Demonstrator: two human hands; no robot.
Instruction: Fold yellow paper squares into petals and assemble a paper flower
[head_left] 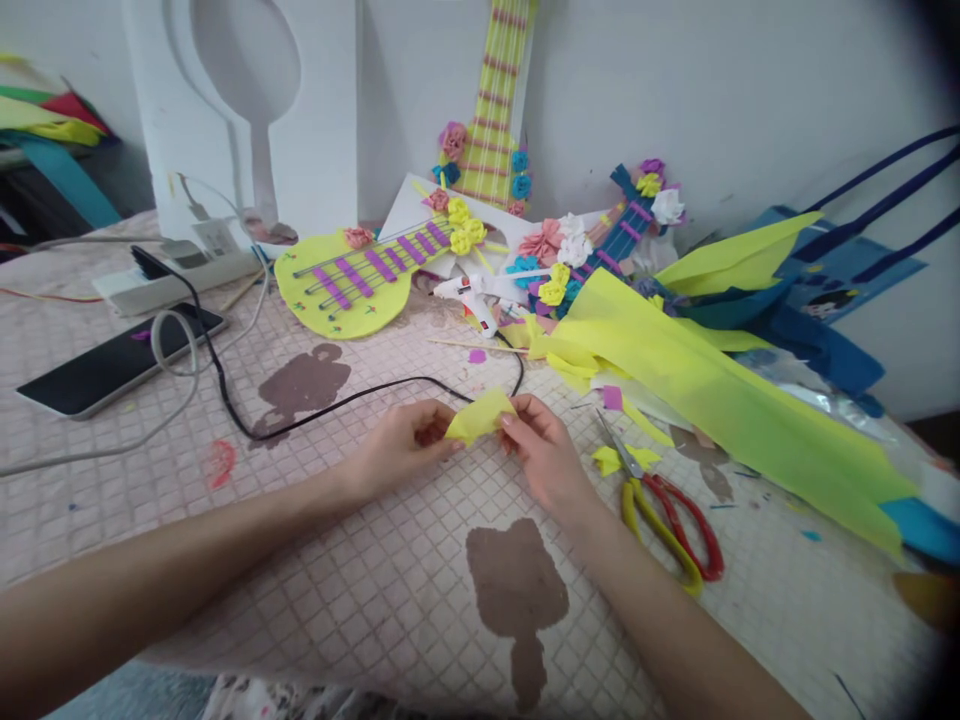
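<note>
A small piece of yellow crepe paper is stretched between my two hands above the table. My left hand pinches its left end between thumb and fingers. The right end is gripped by my right hand, thumb on top. To the right of my right hand lie scissors with one yellow and one red handle, blades pointing away from me. Yellow paper scraps rest by the blades. Beyond my hands is a white glue gun with a black cord.
A yellow paper guitar lies behind on the patterned tablecloth. Long yellow crepe sheets spread across the right. At left are a phone and a power strip. A white foam board leans on the wall.
</note>
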